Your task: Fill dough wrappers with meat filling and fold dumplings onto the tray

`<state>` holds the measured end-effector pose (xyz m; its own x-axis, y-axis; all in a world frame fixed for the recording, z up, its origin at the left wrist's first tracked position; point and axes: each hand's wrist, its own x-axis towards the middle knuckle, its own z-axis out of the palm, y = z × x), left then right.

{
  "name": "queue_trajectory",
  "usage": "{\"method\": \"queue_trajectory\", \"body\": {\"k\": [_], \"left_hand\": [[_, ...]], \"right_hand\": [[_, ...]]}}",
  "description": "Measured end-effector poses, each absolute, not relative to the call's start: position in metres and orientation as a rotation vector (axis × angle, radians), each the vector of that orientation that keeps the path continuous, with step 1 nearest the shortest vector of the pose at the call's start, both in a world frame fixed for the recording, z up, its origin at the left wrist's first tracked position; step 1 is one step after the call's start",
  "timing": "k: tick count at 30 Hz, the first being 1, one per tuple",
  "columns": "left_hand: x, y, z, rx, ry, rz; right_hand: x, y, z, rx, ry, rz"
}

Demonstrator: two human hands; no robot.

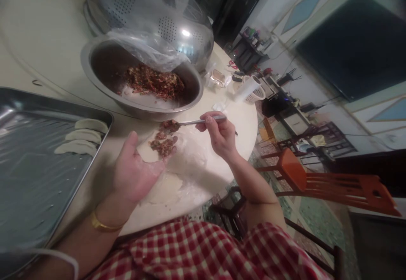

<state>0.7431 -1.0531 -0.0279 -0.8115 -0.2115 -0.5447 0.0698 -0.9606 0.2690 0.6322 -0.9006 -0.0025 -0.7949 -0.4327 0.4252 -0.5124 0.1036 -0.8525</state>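
Observation:
My left hand (pixel 135 174), palm up with a gold bangle at the wrist, holds a pale dumpling wrapper (pixel 146 149). Minced filling (pixel 161 148) lies on the wrapper, partly hiding the fingers beneath. In my right hand (pixel 220 138) is a metal spoon (pixel 198 122), gripped by its handle. Its bowl end carries more filling and is just above the wrapper's far side. Behind both hands stands a large metal bowl (pixel 142 110) of reddish-brown filling, with a clear plastic bag (pixel 149 49) over its far rim. Three folded dumplings (pixel 83 135) lie in the metal tray (pixel 34 182) at left.
A big perforated steel lid (pixel 146 11) with a knob stands behind the bowl. Floury plastic sheeting (pixel 190 153) lies on the table under my hands. Toward the table's right edge are a white basket (pixel 256 94) and red scissors (pixel 233 64). An orange chair (pixel 292 172) stands beyond.

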Motion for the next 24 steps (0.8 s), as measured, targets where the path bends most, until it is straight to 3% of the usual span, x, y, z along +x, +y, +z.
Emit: {"method": "queue_trajectory", "body": {"k": [12,24], "left_hand": [[0.741,-1.052,-0.027,1.058,-0.347,-2.888],[0.739,-1.051,-0.024,1.129,-0.299,-2.966]], "right_hand": [[0.618,-0.907,-0.006,0.861,-2.39,2.229],[0.589,-0.921,-0.007,0.941,-2.526,2.405]]}}
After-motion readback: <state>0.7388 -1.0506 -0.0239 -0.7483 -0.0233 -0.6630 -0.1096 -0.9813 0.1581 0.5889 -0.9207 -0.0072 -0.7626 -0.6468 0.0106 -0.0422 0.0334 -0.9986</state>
